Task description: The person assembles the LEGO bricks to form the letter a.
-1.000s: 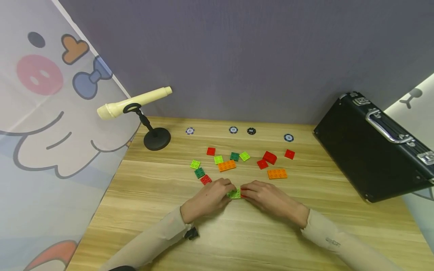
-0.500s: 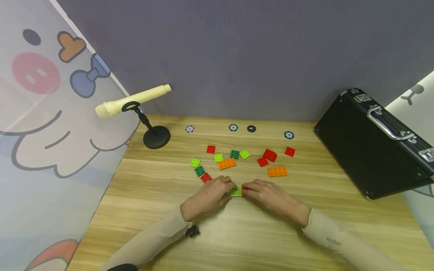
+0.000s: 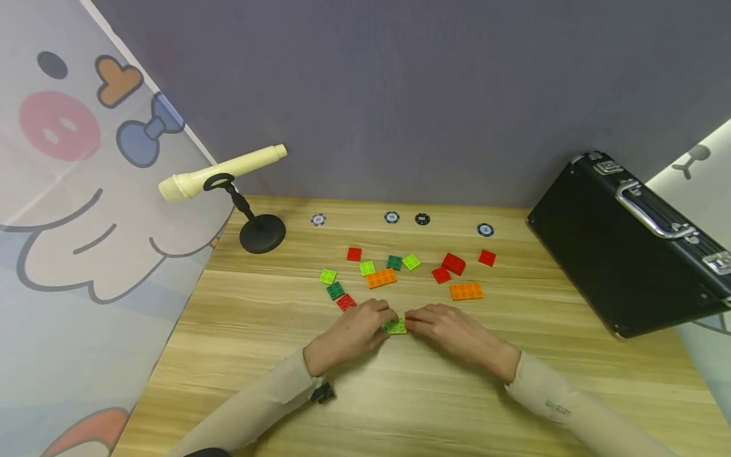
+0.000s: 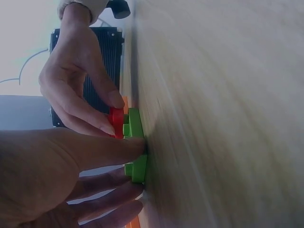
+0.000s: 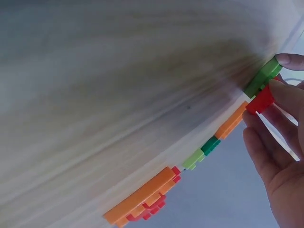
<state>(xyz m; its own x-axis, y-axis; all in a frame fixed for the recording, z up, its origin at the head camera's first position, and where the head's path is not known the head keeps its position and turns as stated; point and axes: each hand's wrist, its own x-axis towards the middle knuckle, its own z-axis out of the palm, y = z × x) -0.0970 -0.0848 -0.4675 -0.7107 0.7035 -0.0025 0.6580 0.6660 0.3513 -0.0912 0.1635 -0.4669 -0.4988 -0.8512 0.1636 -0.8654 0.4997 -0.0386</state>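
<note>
Both hands meet over the wooden table around two toy building bricks. With thumb and fingers, my left hand (image 3: 351, 333) pinches a light green studded brick (image 3: 396, 326), which lies low against the tabletop in the left wrist view. My right hand (image 3: 457, 333) holds a smaller red brick (image 5: 261, 100) between thumb and fingers. In the left wrist view the red brick sits right at the studs of the green brick's far end, overlapping them. From the head view, fingers hide most of the red brick.
Beyond the hands lie loose red, green and orange bricks, among them two long orange bricks (image 3: 381, 278) (image 3: 466, 291). Several poker chips (image 3: 422, 219) line the back. A cream microphone (image 3: 223, 172) on a black stand is at left; a black case (image 3: 622, 254) stands at right.
</note>
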